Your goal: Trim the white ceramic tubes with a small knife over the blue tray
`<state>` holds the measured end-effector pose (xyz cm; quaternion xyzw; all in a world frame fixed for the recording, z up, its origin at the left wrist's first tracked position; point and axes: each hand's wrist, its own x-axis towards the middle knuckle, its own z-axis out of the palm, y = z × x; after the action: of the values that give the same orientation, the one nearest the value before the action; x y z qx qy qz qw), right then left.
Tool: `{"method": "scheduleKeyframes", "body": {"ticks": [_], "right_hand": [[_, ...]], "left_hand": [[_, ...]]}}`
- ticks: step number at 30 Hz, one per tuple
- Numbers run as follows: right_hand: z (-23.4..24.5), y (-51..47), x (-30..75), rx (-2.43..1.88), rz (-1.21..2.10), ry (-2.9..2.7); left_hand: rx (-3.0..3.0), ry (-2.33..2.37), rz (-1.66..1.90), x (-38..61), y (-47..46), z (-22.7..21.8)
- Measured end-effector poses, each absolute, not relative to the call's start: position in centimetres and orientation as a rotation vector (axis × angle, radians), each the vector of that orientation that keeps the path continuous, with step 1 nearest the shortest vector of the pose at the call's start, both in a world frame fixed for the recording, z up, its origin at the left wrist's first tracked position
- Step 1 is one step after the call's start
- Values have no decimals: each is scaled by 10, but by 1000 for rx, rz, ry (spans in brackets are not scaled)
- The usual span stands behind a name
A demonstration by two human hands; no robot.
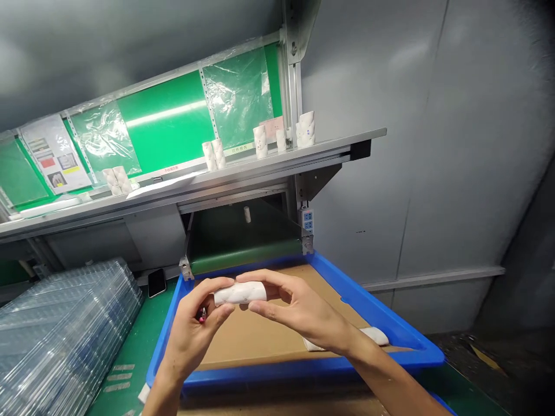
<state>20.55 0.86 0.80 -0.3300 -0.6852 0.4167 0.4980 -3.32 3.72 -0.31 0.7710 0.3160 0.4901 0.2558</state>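
Two bare hands come together above a blue plastic tray (pixel 373 309), both closed on a white roll (pixel 239 293) that lies roughly level in the air over the tray, not resting on it. The person's left hand (pixel 193 338) grips the roll's left end between fingers and thumb, and a small pink-tipped object (pixel 202 315), too small to identify, shows between that hand's fingers. The right hand (pixel 299 309) reaches over from the right, with its fingers along the top of the roll and its thumb beneath. A brown cardboard sheet (pixel 260 341) lines the tray, and a second white roll (pixel 373 335) lies on it near the right edge, partly hidden behind the right wrist. The tray sits on a green counter (pixel 130 352). Near the counter's left edge is a stack of clear plastic trays (pixel 65 329), with a black smartphone (pixel 156 282) just beyond the tray's far left corner. Above, a metal shelf (pixel 260 164) holds white rolls (pixel 260 141) standing upright in small groups, in front of green panels (pixel 165 124) with a printed sheet (pixel 54 153) fixed at the left. A power strip (pixel 307 221) with blue sockets is mounted below the shelf's right end, beside a grey wall (pixel 390 144).
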Motion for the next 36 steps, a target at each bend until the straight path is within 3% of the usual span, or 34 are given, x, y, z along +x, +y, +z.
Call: {"method": "scheduleKeyframes", "body": {"ticks": [12,31,36], "right_hand": [[10,6,201,-757,1094,-1617],[11,3,201,-701,911,-1679],[4,4,203,-674,1029,-1665]], "left_hand": [[2046,798,1332,-33,40,-6],[2112,784,1315,-34,35,-2],[2197,705,1345,-35,37,-1]]}}
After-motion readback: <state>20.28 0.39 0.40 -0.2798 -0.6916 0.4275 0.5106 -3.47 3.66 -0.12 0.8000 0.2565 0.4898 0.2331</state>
